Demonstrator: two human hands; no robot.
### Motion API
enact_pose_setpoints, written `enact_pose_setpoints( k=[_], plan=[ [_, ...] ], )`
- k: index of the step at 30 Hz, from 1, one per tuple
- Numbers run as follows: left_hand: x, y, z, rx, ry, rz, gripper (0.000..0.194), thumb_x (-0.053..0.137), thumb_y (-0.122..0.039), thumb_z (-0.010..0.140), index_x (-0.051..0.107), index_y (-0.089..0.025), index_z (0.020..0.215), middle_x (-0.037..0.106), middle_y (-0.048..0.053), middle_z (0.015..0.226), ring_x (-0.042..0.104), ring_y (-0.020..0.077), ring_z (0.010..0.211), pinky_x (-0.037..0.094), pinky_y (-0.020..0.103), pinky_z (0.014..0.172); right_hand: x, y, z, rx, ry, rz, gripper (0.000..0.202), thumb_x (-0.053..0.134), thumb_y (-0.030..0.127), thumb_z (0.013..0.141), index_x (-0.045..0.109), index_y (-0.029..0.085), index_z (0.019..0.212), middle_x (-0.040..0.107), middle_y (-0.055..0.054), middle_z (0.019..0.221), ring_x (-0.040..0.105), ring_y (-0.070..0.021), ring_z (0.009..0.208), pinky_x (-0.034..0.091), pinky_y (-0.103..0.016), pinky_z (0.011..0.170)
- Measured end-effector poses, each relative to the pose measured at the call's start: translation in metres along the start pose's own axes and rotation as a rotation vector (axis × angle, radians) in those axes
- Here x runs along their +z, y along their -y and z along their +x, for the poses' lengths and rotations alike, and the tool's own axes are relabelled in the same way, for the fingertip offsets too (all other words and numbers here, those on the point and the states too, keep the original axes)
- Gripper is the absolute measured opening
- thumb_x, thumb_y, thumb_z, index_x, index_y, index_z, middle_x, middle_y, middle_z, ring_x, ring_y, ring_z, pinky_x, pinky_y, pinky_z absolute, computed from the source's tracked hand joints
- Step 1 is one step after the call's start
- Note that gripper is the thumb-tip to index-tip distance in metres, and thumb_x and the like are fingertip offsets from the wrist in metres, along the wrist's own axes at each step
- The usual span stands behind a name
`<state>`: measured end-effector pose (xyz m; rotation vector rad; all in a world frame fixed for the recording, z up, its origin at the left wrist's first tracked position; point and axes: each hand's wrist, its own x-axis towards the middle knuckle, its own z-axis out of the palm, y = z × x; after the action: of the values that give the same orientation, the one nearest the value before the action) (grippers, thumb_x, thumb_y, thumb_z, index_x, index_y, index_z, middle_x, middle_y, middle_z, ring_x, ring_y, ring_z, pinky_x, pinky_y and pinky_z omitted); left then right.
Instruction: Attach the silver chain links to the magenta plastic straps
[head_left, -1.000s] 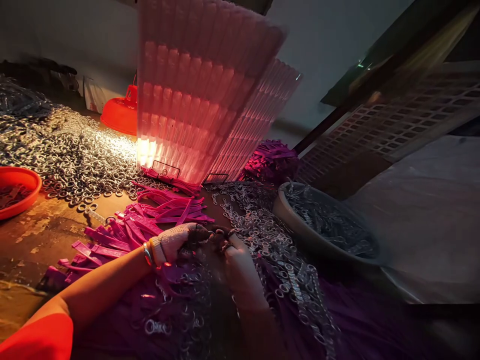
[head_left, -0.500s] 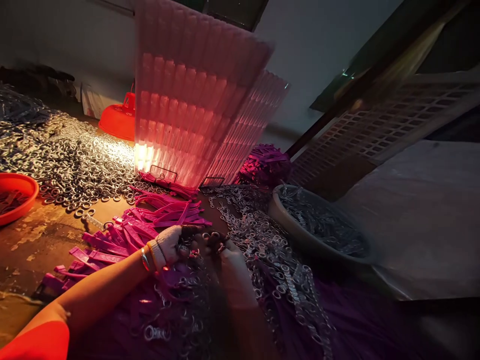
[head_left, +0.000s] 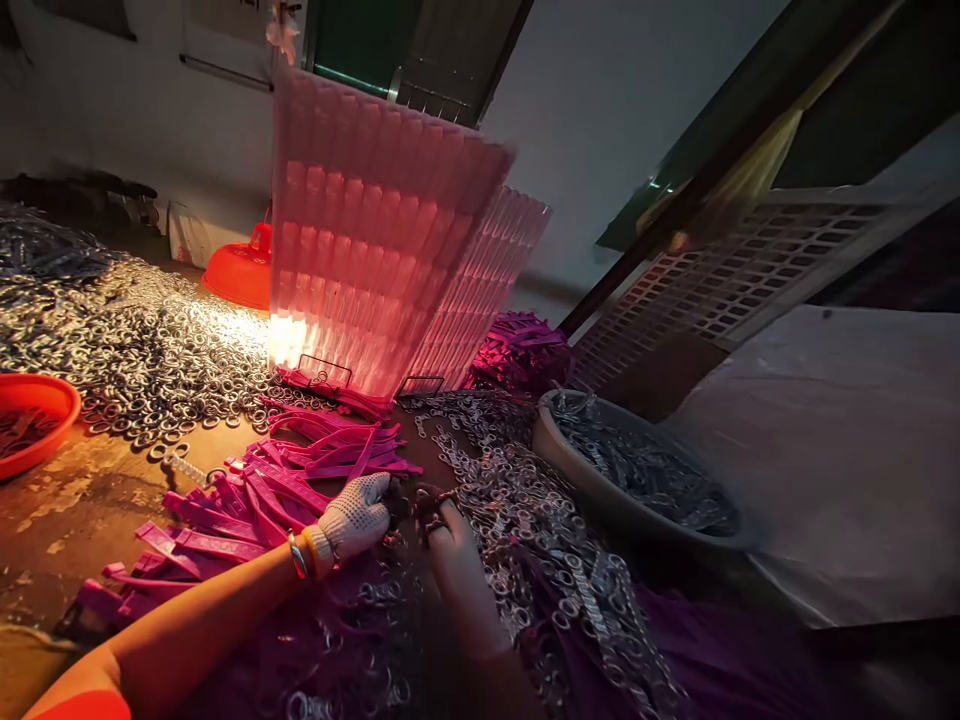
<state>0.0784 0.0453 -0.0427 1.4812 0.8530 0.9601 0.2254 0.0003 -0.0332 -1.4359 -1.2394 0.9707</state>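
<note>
Just below the frame's centre, the dotted-white-gloved left hand (head_left: 361, 515) and pale-gloved right hand (head_left: 446, 530) curled close together; I couldn't tell what they pinched. Flat magenta straps (head_left: 217, 514) fanned lower left, long axes slanting, ends pointing left.

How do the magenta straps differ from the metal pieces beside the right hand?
The magenta straps are vividly coloured; the metal pieces are silvery grey. The straps are long, flat strips; the metal pieces are small, with round rings. The straps lie by the left hand, the metal pieces by the right hand. Both lie in loose, overlapping piles.
</note>
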Motion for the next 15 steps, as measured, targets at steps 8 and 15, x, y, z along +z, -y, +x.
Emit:
enact_pose_setpoints(
  k=[8,15],
  plan=[
    [-0.003,0.013,0.008,-0.358,0.023,-0.428,0.006,0.061,-0.017,0.067,0.059,-0.015,0.072,0.051,-0.002,0.051,0.042,0.0087,0.042,0.031,0.022,0.044,0.009,0.028,-0.014,-0.276,0.062,-1.211,0.024,0.046,0.008,0.074,0.065,0.015,0.087,0.067,-0.011,0.088,0.061,-0.0238,0.084,0.039,-0.031,0.073],
    [-0.006,0.006,0.007,-0.416,0.082,-0.437,0.018,0.066,-0.026,0.067,0.054,-0.016,0.075,0.046,-0.005,0.054,0.036,0.0052,0.04,0.031,0.02,0.042,0.019,0.039,-0.017,-0.201,0.138,-1.282,0.022,0.049,0.01,0.081,0.067,0.012,0.094,0.07,-0.016,0.089,0.065,-0.0266,0.081,0.033,-0.032,0.066]
  ],
)
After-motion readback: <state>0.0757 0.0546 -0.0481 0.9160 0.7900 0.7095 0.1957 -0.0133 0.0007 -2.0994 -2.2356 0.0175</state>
